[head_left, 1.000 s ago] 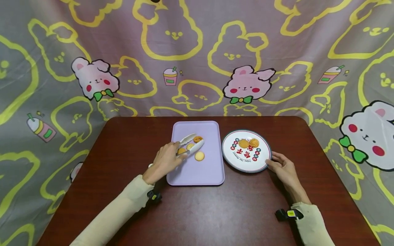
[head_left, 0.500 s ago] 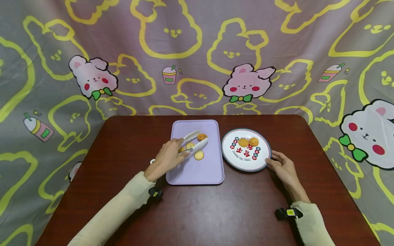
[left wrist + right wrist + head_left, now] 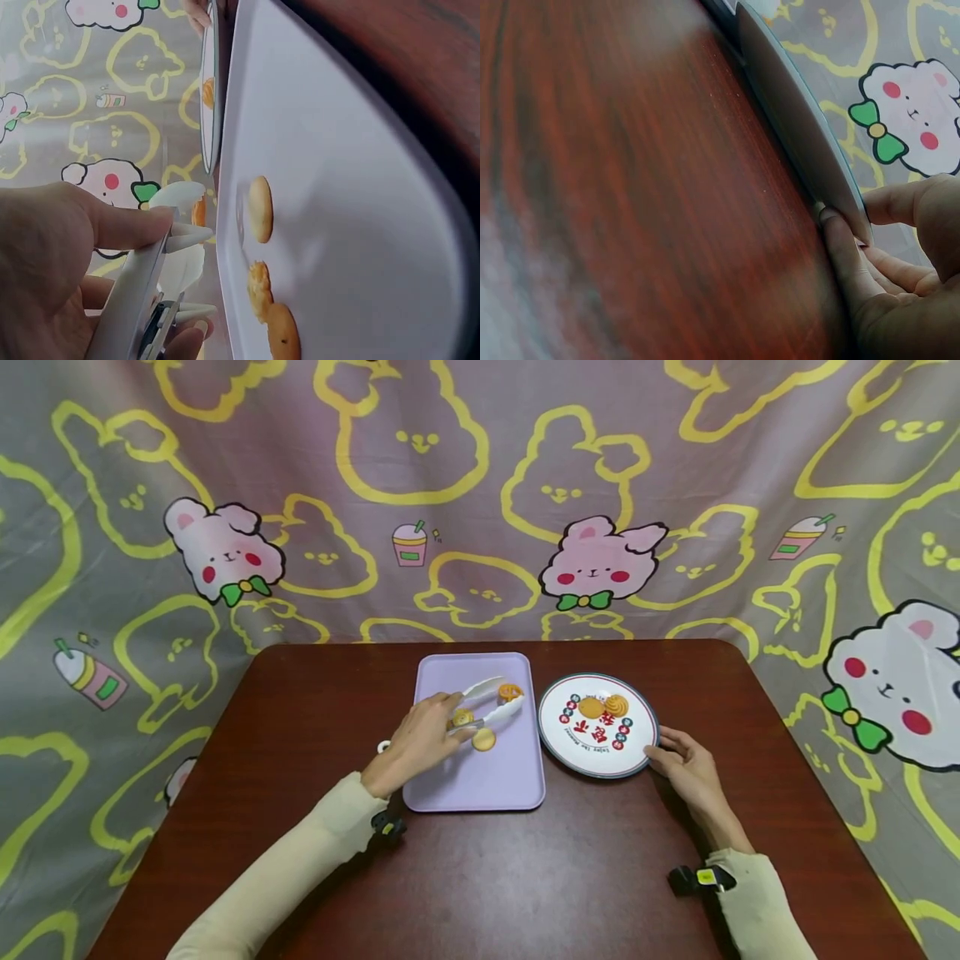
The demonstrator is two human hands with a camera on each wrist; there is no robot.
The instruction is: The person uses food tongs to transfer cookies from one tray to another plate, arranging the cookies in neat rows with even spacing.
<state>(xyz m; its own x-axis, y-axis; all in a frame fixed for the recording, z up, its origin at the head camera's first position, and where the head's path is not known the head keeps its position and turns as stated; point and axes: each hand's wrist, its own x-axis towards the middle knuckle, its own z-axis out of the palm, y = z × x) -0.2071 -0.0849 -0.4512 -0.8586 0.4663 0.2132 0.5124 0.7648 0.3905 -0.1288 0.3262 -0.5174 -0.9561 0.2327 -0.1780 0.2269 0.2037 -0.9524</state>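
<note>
My left hand holds tongs with white tips over the lilac tray. An orange-brown cookie sits between the tips; in the left wrist view it shows past the tips, lifted above the tray. Below lie a smooth round cookie, a ridged cookie and another brown cookie, the last one covered by my hand in the head view. On the right, my right hand pinches the rim of the printed white plate, fingers above and below its edge.
A smooth cookie and a swirled cookie lie on the plate. Plate and tray stand side by side on the dark wooden table. A patterned curtain hangs right behind the table's back edge.
The tongs and left hand have moved right across the tray, carrying the orange-brown cookie toward the plate side. My right hand has stayed at the plate's rim.
</note>
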